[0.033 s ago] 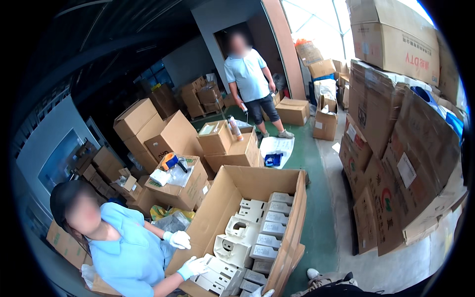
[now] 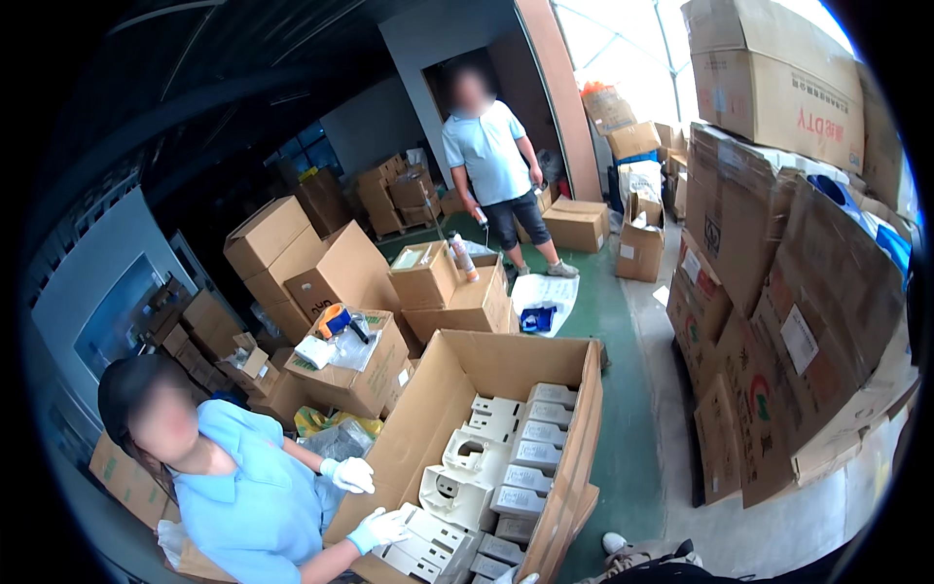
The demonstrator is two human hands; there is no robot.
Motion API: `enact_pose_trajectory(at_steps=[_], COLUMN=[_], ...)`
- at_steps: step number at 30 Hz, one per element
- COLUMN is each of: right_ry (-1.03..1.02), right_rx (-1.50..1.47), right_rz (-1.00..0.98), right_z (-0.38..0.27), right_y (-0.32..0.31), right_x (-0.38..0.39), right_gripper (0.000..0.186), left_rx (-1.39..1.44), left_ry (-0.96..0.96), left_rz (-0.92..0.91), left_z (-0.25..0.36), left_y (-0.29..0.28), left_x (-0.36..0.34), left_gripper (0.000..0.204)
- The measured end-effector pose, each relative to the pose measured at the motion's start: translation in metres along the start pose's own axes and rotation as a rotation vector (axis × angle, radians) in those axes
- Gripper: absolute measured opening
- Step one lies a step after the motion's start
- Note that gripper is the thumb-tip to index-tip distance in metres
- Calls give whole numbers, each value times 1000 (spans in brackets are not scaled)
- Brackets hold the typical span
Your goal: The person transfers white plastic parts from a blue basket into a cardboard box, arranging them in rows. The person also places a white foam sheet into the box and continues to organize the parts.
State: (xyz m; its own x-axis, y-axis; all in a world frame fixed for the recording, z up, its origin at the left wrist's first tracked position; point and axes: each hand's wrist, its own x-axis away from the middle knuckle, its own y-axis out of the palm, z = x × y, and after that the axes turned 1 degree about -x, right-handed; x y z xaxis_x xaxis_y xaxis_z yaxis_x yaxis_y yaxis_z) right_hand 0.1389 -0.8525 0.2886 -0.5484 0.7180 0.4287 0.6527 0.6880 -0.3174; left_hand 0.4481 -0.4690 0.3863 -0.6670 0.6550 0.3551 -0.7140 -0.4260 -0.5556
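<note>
A white-gloved hand, my left hand [image 2: 518,578], barely shows at the lower edge, by the near right corner of a big open carton [image 2: 591,389]. Most of it is cut off, so its grip is hidden. My right hand is out of view. Inside the carton lie several off-white moulded plastic housings [image 2: 433,545], some with round openings, beside a row of small grey-white boxes [image 2: 538,455]. At the carton's left side a co-worker [image 2: 248,487] in a light blue shirt holds both gloved hands over its near left part.
Taped cartons [image 2: 749,321] are stacked high on the right. Behind the open carton, a tape dispenser [image 2: 333,319] lies on a box and a spray can [image 2: 461,255] stands on another. A second person [image 2: 486,146] stands farther back. My shoe [image 2: 615,543] is on the green floor.
The whole view has shifted very slightly, leaving a little less of my left hand showing. Nothing else has visibly moved.
</note>
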Motion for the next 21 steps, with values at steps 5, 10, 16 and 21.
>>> enact_pose_trajectory(at_steps=[5,10,16,21], right_ry=[159,362,349,107], right_rx=[108,154,180,206], right_rz=[-174,-341,-494,-281], right_z=[42,107,138,62], right_y=[15,7,16,37], right_x=[-7,3,-7,-49], right_gripper=[44,41,39,50], left_rx=[-25,-126,-1181,-1521], left_ry=[-45,3,82,116], left_rz=[-100,118,425,582], left_z=[-13,-88,-337,-406], left_y=[3,44,190,203], left_x=[-2,-37,-137,-119], left_gripper=[59,60,60,57])
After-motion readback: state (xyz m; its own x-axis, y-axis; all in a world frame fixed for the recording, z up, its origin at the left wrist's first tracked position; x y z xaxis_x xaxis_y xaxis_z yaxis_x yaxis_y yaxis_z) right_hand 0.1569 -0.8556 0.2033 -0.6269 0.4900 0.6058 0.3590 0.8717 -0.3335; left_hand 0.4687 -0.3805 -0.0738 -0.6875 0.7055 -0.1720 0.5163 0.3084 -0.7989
